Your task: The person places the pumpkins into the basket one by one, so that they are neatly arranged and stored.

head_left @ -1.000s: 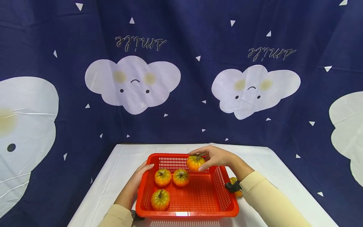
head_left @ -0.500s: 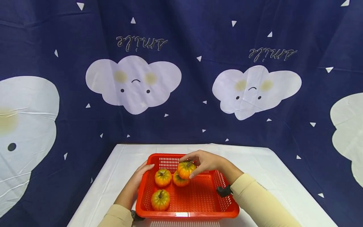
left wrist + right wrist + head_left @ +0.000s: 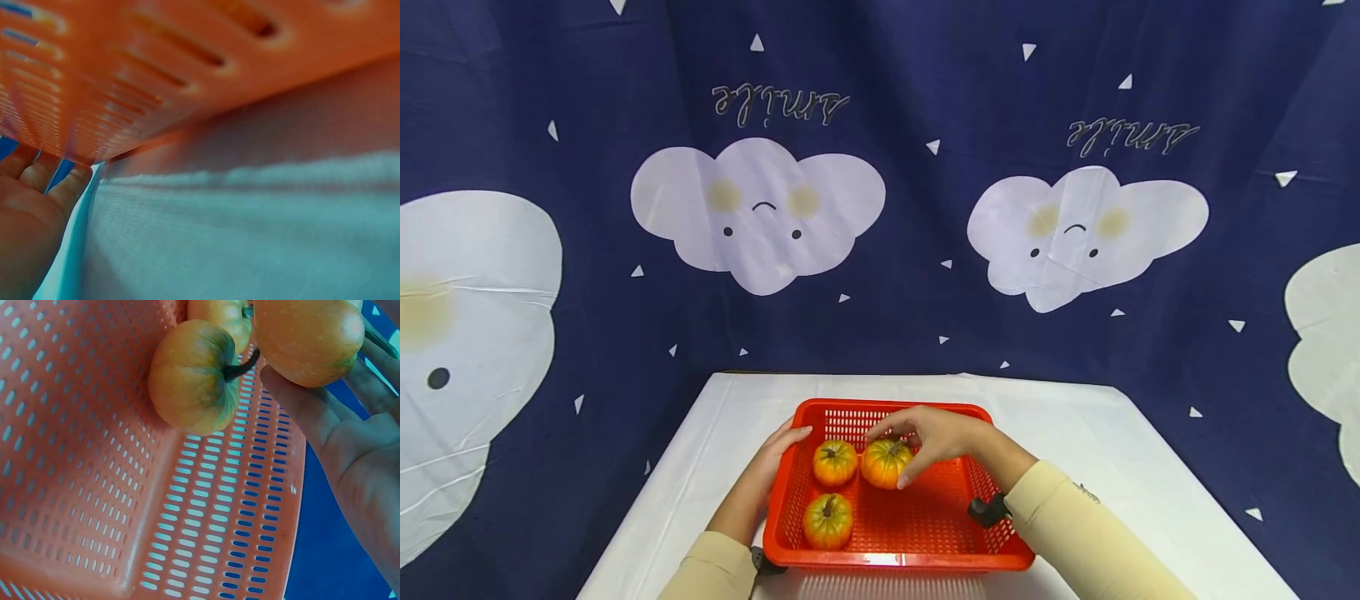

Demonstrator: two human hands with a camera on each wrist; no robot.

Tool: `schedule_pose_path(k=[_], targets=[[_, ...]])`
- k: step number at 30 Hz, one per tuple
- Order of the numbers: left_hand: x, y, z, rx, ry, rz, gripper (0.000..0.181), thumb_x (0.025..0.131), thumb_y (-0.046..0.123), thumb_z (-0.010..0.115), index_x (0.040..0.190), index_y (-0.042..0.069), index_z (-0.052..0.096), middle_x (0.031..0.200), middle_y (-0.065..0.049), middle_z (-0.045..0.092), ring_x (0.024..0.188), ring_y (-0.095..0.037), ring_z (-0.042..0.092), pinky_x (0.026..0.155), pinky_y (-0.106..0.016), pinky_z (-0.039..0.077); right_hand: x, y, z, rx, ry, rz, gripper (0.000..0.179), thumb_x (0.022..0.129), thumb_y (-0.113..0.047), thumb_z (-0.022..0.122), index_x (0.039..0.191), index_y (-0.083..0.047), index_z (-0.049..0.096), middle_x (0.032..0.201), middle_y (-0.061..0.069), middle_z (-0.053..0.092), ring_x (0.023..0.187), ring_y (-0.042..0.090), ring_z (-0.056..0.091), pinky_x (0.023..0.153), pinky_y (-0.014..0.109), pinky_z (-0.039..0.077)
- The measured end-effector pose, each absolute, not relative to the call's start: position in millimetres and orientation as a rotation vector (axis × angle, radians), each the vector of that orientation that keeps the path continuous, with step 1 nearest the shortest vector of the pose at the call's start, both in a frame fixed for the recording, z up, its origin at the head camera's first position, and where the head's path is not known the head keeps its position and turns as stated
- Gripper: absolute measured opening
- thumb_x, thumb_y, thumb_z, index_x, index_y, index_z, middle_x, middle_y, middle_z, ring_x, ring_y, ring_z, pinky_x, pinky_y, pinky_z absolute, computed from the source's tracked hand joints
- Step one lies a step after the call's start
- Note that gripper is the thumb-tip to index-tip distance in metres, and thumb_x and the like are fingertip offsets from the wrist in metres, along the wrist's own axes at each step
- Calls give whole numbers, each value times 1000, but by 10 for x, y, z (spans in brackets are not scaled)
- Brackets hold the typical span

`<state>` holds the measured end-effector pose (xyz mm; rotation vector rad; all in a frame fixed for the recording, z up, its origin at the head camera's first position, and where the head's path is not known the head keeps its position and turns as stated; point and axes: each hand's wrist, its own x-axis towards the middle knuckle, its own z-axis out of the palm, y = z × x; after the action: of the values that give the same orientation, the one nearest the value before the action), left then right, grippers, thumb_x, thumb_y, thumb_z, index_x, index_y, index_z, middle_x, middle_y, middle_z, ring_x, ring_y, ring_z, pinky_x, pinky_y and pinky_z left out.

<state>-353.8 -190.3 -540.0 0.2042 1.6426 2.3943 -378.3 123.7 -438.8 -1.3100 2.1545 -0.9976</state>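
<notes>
My left hand (image 3: 775, 463) grips the left side of a red plastic basket (image 3: 955, 560), thumb over the rim. In the left wrist view its fingers (image 3: 44, 172) press against the slotted wall. My right hand (image 3: 943, 437) holds a small orange-yellow pumpkin (image 3: 887, 463) inside the basket, thumb and fingers around its sides. Two more pumpkins lie at the basket's left: one at the back (image 3: 835, 463), one nearer the front (image 3: 827, 522). In the right wrist view the held pumpkin (image 3: 309, 340) is beside a long-stemmed pumpkin (image 3: 194, 378). Whatever lies directly under the held one is hidden in the head view.
The basket stands on a white-covered table (image 3: 1075, 433). Its right half shows bare mesh floor (image 3: 925, 525). A dark blue curtain (image 3: 910, 325) with printed clouds hangs behind the table.
My right hand has carried its pumpkin leftward and down, over another pumpkin that is now covered from view. My left hand has kept its hold on the basket. The head view has shifted slightly.
</notes>
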Motion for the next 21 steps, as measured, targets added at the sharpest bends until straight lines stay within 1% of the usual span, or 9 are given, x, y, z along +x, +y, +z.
schedule_pose_path(k=[2,7,10,15,18,21], targets=[[-3554,-1895,-5386,211,1640,2400,60,108,25,52,164,15,32,156,-25,45,135,-38,53,102,-56,51,-3770,1226,-4377,-1306,2161,-984,71,80,-20,93,144,-16,64,144,7,63,134,15,54,111,36,44],[-3529,-1875,-5406,144,1660,2387,61,107,25,54,164,16,32,154,-24,47,134,-39,54,101,-56,52,-3720,1212,-4424,-1307,2158,-960,70,81,-20,93,145,-17,64,145,1,61,133,14,53,110,36,45],[-3516,-1864,-5419,115,1681,2379,63,107,26,55,165,17,32,153,-23,49,132,-39,56,99,-56,54,-3701,1202,-4446,-1321,2157,-946,70,81,-20,93,145,-18,64,146,2,60,133,13,53,111,36,45],[-3532,-1868,-5405,127,1673,2389,63,107,26,55,165,17,32,153,-24,48,132,-38,56,99,-56,53,-3695,1175,-4413,-1375,2133,-953,72,81,-18,93,146,-9,62,148,11,58,136,14,52,113,36,42],[-3546,-1876,-5382,150,1662,2402,62,107,26,55,164,16,33,153,-25,48,132,-38,56,100,-57,53,-3695,1159,-4390,-1395,2110,-963,73,81,-15,93,145,-3,61,147,12,59,134,15,53,114,36,41],[-3555,-1882,-5370,168,1648,2409,61,108,25,54,164,15,33,153,-25,47,131,-37,56,99,-58,53,-3690,1150,-4387,-1398,2087,-959,72,82,-13,92,145,0,60,145,12,61,132,14,54,114,36,41]])
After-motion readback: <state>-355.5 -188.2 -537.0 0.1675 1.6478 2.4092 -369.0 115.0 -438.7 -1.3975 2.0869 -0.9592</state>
